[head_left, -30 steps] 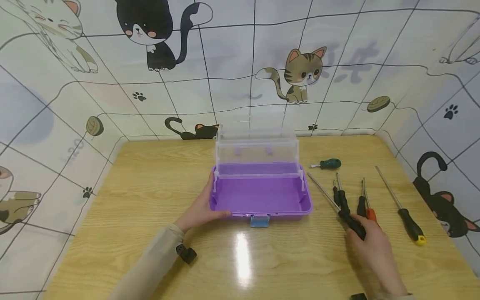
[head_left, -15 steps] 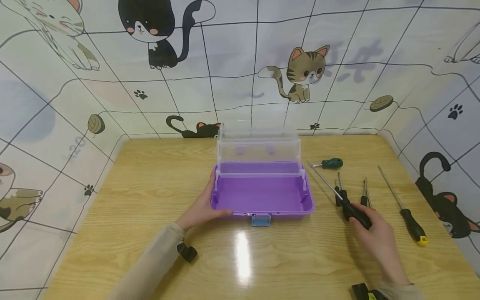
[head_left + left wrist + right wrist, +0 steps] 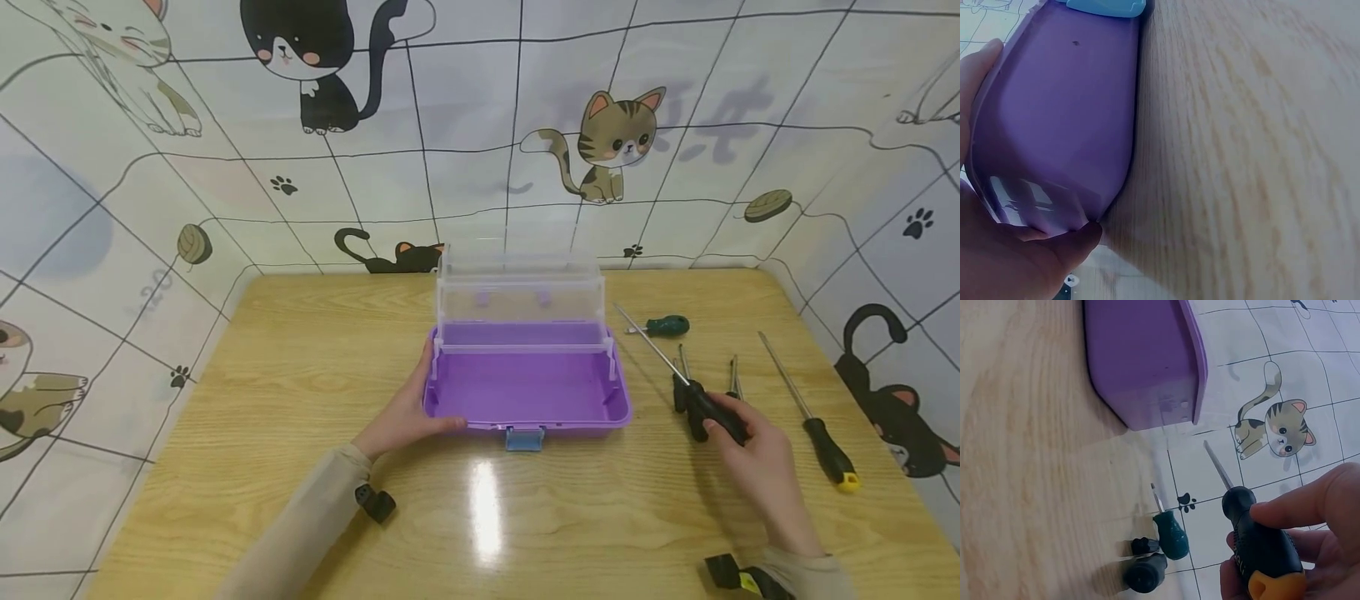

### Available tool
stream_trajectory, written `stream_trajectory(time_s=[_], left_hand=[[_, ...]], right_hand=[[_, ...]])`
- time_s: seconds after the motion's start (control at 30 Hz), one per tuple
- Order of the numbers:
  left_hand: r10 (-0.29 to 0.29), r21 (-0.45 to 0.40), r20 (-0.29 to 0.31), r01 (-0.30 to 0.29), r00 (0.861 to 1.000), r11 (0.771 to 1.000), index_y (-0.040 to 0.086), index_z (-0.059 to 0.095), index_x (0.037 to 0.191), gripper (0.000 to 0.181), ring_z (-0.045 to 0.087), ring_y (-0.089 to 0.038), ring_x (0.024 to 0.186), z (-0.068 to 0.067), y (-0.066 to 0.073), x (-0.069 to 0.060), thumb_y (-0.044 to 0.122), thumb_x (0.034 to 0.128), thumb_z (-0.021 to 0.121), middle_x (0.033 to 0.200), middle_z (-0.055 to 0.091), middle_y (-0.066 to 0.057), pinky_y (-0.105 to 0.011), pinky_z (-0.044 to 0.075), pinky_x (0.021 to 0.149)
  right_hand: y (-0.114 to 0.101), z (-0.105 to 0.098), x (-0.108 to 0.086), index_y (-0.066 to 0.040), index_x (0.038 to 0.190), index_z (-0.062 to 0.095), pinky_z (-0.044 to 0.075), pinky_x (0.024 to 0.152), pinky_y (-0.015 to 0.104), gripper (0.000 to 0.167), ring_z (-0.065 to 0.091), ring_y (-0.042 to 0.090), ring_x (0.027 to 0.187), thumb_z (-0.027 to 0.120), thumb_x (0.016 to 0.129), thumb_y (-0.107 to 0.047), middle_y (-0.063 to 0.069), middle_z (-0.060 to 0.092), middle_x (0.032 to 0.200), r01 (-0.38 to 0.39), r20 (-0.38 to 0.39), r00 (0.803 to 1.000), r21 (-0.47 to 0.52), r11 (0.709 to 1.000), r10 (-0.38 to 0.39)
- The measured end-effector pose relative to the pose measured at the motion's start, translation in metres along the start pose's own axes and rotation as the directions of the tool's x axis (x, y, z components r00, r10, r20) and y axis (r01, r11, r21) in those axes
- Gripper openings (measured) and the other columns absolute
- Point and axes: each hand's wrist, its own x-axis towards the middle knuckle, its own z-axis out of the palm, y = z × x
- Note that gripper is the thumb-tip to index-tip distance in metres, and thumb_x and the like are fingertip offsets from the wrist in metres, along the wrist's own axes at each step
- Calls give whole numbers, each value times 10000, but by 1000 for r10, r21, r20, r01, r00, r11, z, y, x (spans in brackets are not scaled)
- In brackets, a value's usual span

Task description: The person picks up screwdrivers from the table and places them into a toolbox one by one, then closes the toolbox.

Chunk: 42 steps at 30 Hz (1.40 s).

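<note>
A purple toolbox (image 3: 618,400) stands on the table with its clear lid (image 3: 521,304) raised and its blue latch (image 3: 524,439) at the front. My left hand (image 3: 405,423) grips its left end, thumb over the front rim; in the left wrist view, fingers (image 3: 1072,247) wrap the corner. My right hand (image 3: 761,467) holds a long screwdriver (image 3: 723,417) by its black handle, raised above the table. Its shaft points up and left toward the box, and the right wrist view shows a yellow handle end (image 3: 1279,587). The box's inside shows bare purple.
A short green screwdriver (image 3: 666,326) lies right of the box. Below it are black-handled screwdrivers (image 3: 679,395), partly covered by the held one. More shafts (image 3: 734,385) show behind my right hand. A long black-and-yellow screwdriver (image 3: 828,450) lies farther right. Cat-patterned walls surround the table.
My right hand has lifted the screwdriver off the table, its tip moving up and away. The red-handled screwdriver's handle is now hidden. My left hand stays on the toolbox.
</note>
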Motion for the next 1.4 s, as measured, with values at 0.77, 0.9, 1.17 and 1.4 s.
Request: stream_trajectory(time_s=[0.77, 0.9, 1.17, 1.4], left_hand=[[21, 9, -20, -21, 1000, 1000, 181, -113, 1539, 1272, 72, -297, 1439, 1, -3, 1, 107, 716, 854, 1600, -44, -110, -528, 139, 1116], [15, 28, -26, -14, 1000, 1000, 161, -115, 1537, 1261, 73, -296, 1439, 2, -3, 0, 120, 726, 850, 1599, -46, -115, -516, 139, 1120], [23, 29, -38, -22, 999, 999, 138, -102, 1540, 1254, 97, -320, 1433, 2, -2, -2, 117, 724, 850, 1595, -30, -135, -522, 150, 1116], [31, 18, -36, -30, 999, 999, 185, -105, 1538, 1256, 96, -305, 1435, 3, -2, -2, 110, 725, 848, 1599, -33, -124, -524, 152, 1114]], right_hand=[[-28, -25, 9, -156, 1416, 503, 322, 271, 300, 452, 342, 139, 307, 561, 980, -258, 65, 492, 1090, -160, -18, 986, 116, 980, 163], [-33, -29, 9, -180, 1403, 526, 315, 285, 287, 438, 352, 114, 332, 581, 972, -240, 6, 471, 1085, -126, -17, 991, 171, 977, 131], [-38, -22, 10, -121, 1348, 573, 319, 324, 273, 401, 354, 112, 396, 623, 951, -156, -136, 485, 1110, 14, -19, 1000, 175, 984, -11], [-42, -11, 11, -29, 1255, 624, 318, 391, 255, 345, 395, 74, 520, 655, 913, -60, -37, 540, 1160, 113, -47, 993, 159, 981, -107]])
